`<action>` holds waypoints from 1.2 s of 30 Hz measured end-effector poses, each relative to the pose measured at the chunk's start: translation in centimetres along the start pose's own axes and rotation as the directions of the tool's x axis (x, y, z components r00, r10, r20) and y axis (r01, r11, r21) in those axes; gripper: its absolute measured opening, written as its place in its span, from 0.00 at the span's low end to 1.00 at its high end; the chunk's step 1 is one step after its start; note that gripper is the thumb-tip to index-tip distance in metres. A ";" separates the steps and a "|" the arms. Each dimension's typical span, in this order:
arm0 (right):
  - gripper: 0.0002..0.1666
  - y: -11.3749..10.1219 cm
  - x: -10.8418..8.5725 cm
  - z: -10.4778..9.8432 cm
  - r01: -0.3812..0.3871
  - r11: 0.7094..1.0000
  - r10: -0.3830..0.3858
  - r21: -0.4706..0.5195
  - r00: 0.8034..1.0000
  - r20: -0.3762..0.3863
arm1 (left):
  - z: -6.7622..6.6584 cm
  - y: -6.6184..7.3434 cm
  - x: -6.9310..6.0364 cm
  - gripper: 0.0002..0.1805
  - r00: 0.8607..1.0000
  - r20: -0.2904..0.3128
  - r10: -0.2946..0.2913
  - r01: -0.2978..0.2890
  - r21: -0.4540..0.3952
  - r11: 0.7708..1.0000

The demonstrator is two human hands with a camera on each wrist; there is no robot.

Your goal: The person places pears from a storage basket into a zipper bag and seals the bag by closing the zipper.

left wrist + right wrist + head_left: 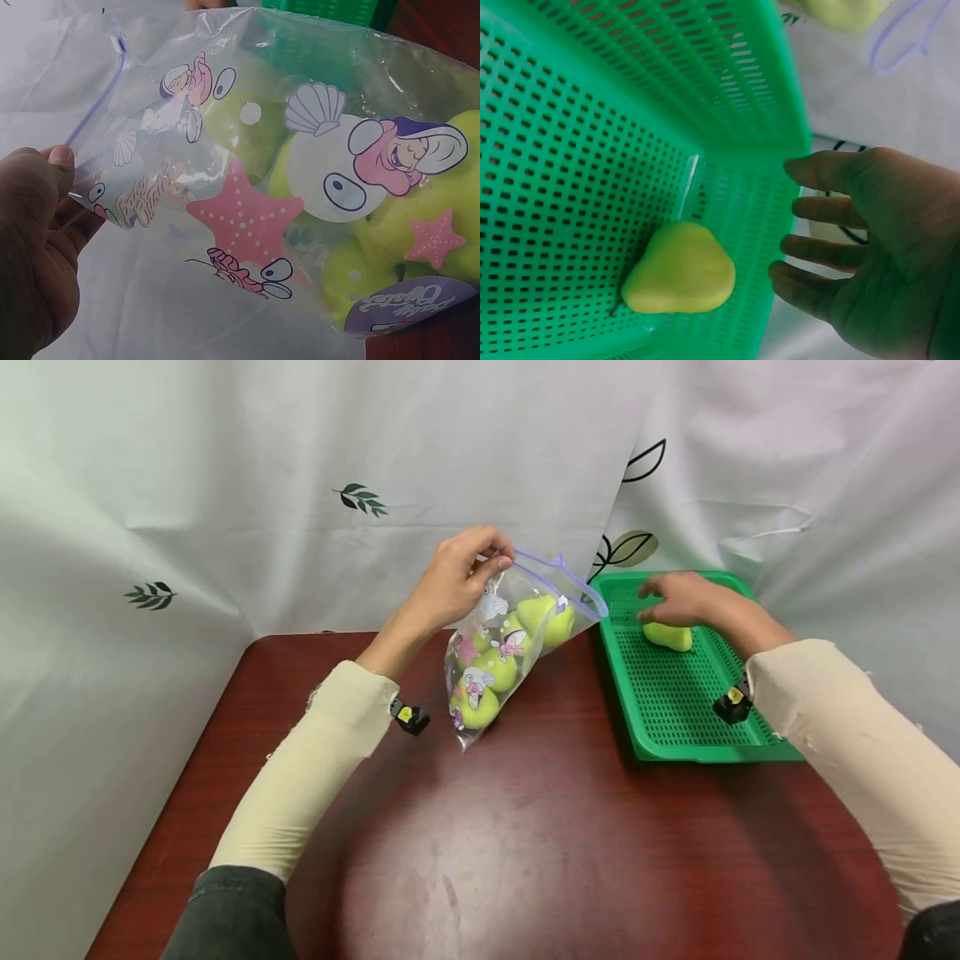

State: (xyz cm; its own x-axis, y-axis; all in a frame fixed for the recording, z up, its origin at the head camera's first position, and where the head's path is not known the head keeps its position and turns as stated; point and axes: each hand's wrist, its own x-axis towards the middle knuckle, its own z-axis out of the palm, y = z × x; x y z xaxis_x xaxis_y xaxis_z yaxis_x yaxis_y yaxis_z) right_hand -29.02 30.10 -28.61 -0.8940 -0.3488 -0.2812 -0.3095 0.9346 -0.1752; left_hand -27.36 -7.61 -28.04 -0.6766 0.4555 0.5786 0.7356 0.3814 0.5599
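Left grip [457,575] pinches a clear bag [492,603] at frame center; relaxed, unclosed right grip [681,597] hovers near a pear [669,637], frame right.

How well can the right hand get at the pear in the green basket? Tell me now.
Likely well: the right hand is empty and near the pear, and the green basket is open on top, with nothing visible covering the pear.
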 end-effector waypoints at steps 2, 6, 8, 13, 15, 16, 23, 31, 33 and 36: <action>0.38 0.4 0.5 0.1 -0.006 1.000 0.006 -0.028 1.000 0.019 | 0.0 0.0 0.0 0.06 1.000 -0.001 0.001 -0.001 0.000 1.000; 0.42 1.6 1.1 0.3 -0.034 0.997 0.037 -0.070 0.998 0.047 | 0.0 0.1 -0.1 0.06 1.000 0.004 -0.003 0.003 0.003 1.000; 0.44 2.0 1.2 0.4 -0.051 0.995 0.056 -0.089 0.997 0.060 | -0.1 0.0 -0.2 0.06 1.000 0.004 -0.004 0.004 0.003 1.000; 0.46 2.6 1.3 0.8 -0.070 0.992 0.081 -0.102 0.991 0.109 | -0.3 0.0 -0.3 0.07 1.000 0.005 -0.004 0.004 -0.006 1.000; 0.46 2.8 1.4 1.2 -0.061 0.994 0.073 -0.094 0.990 0.122 | -0.4 0.0 -0.4 0.07 1.000 0.006 -0.004 0.004 -0.007 1.000; 0.46 3.0 1.5 1.4 -0.055 0.994 0.066 -0.091 0.990 0.123 | -0.4 0.0 -0.4 0.07 1.000 0.006 -0.003 0.003 -0.006 1.000; 0.43 3.7 1.5 3.1 -0.043 0.996 0.054 -0.073 0.986 0.157 | -0.3 -0.1 -0.5 0.07 1.000 0.006 -0.001 0.001 -0.003 1.000; 0.44 3.4 1.3 3.1 -0.040 0.997 0.049 -0.066 0.988 0.143 | -0.2 -0.1 -0.7 0.06 1.000 0.008 0.001 -0.001 -0.006 1.000; 0.44 3.4 1.3 2.9 -0.021 0.997 0.030 -0.072 0.993 0.116 | -0.3 -0.1 -0.7 0.06 1.000 0.011 0.001 -0.001 -0.009 1.000; 0.43 3.1 1.0 2.1 0.002 0.997 0.003 -0.077 0.998 0.065 | -0.4 -0.1 -0.8 0.06 1.000 0.002 0.001 -0.001 -0.011 1.000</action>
State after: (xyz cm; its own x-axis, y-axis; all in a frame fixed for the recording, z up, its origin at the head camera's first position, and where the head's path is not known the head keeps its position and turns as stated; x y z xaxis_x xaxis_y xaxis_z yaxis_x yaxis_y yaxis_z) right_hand -30.15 32.51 -31.44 -0.8721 -0.3494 -0.3425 -0.3350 0.9366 -0.1024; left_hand -26.92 -8.30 -28.29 -0.6754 0.4580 0.5779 0.7361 0.3720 0.5655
